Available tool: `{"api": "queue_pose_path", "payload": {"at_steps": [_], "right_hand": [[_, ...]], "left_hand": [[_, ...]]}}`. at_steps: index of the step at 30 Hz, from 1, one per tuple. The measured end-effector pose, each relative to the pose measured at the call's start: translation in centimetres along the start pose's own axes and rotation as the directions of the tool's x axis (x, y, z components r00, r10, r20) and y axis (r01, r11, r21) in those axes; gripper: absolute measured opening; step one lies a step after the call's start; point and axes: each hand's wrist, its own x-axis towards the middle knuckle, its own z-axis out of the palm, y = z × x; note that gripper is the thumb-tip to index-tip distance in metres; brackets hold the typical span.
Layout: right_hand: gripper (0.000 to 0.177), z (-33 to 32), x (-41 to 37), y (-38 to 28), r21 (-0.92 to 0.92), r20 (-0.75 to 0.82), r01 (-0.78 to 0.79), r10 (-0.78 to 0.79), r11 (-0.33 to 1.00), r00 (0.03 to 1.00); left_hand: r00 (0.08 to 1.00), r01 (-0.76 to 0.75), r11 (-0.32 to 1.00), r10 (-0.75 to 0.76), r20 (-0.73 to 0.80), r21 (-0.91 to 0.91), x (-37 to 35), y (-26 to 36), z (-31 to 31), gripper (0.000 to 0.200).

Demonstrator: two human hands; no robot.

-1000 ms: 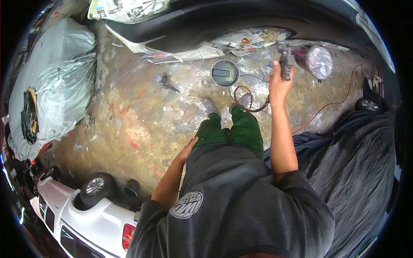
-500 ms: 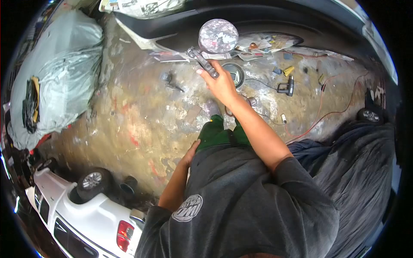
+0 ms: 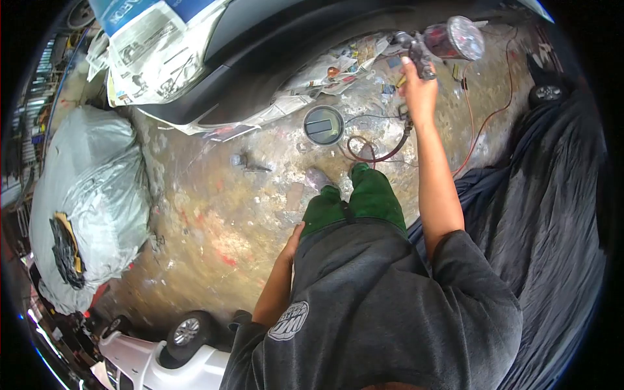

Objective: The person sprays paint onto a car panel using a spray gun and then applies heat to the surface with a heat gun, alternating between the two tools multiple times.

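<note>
Out to the front right, my right hand [image 3: 419, 96] is closed around the handle of a spray gun [image 3: 416, 57]. The gun's round paint-stained cup [image 3: 455, 40] points away to the right, slightly blurred. A dark hose [image 3: 398, 151] hangs from the gun and loops near my feet. In front of the gun is a dark car body panel [image 3: 257, 71] with newspaper [image 3: 153, 55] masking around it. Low at my side, my left hand [image 3: 294, 240] lies against my green trousers [image 3: 377, 198] with nothing seen in it; part of its fingers is hidden.
A round tub [image 3: 324, 125] stands on the stained floor ahead of my feet. Red hose [image 3: 489, 127] runs along the right, beside a dark draped cover [image 3: 533, 247]. At left is a plastic-wrapped bulk [image 3: 91, 182]; a white vehicle [image 3: 188, 370] stands behind left.
My right hand has swung the spray gun to the right along the panel, and its cup has turned rightward. My view has shifted, showing more newspaper at left. My left hand stays by my thigh.
</note>
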Motion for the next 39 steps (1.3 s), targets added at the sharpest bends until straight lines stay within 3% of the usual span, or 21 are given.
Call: {"api": "queue_pose_path", "payload": {"at_steps": [2,6,8,10,13,15,18,20,22,23,25,26,31,34,39], "right_hand": [[0.028,-0.8,-0.1,0.0,0.002,-0.1,0.012,-0.011,1.0,0.995],[0.058,0.4,-1.5,1.9,-0.001,-0.109,-0.053,0.052,0.999,0.993],[0.068,1.5,-3.9,0.6,0.003,0.082,-0.142,0.141,0.99,0.987],[0.069,3.3,-5.7,1.4,-0.12,0.2,-0.185,0.206,0.975,0.958],[0.068,5.9,-8.7,0.7,-0.164,0.376,-0.077,0.135,0.983,0.917],[0.066,7.1,-9.8,0.6,-0.102,0.525,-0.091,0.131,0.991,0.841],[0.065,6.9,-9.9,-3.1,-0.042,0.601,-0.197,0.182,0.979,0.779],[0.067,7.6,-8.7,-2.1,-0.005,0.539,-0.18,0.154,0.984,0.828],[0.07,8.0,-6.6,-0.5,0.031,0.459,-0.148,0.117,0.989,0.881],[0.059,8.1,-5.2,0.3,0.029,0.393,-0.153,0.129,0.988,0.91],[0.073,7.2,-2.8,1.0,0.07,0.2,-0.102,0.086,0.992,0.976],[0.07,6.0,-1.5,1.1,0.123,0.185,-0.196,0.171,0.973,0.968],[0.038,0.9,3.2,0.5,0.265,-0.134,-0.033,0.071,0.964,0.988],[0.033,-0.9,4.4,0.4,0.257,-0.27,0.026,0.046,0.966,0.962],[0.033,0.0,3.8,-0.5,0.254,-0.237,-0.005,0.067,0.967,0.969]], "left_hand": [[1.0,0.03,0.999,-0.03,0.0,-0.033,0.0,0.2,-0.1,0.063],[0.998,0.02,1.0,-0.019,0.067,-0.023,-2.6,1.4,2.5,0.061],[0.997,0.025,0.998,-0.021,0.07,-0.061,-0.5,0.8,0.4,0.057],[0.999,0.023,0.998,-0.021,0.044,-0.058,-1.2,1.3,1.2,0.056],[0.999,0.024,0.999,-0.022,0.05,-0.042,-1.7,1.6,1.7,0.056],[0.999,0.016,1.0,-0.015,0.037,-0.017,-2.1,1.9,2.1,0.056],[1.0,0.008,1.0,-0.008,0.001,0.028,-3.1,2.4,2.8,0.056],[0.999,0.027,0.998,-0.028,0.016,0.053,-2.8,2.5,1.9,0.057],[0.998,0.038,0.994,-0.031,-0.061,0.107,-3.5,3.0,2.8,0.058],[0.995,0.046,0.99,-0.033,-0.099,0.135,-3.9,3.2,3.4,0.058],[0.997,0.034,0.989,-0.023,-0.076,0.147,-3.6,3.2,2.7,0.059],[0.998,0.028,0.987,-0.019,-0.064,0.155,-3.3,3.1,2.2,0.059],[0.998,0.003,0.979,0.011,-0.069,0.203,-3.9,3.7,2.9,0.059],[0.995,0.002,0.969,0.023,-0.098,0.247,-4.8,4.6,4.3,0.058],[0.999,-0.008,0.976,0.015,-0.028,0.216,-3.7,4.5,2.0,0.057]]}}
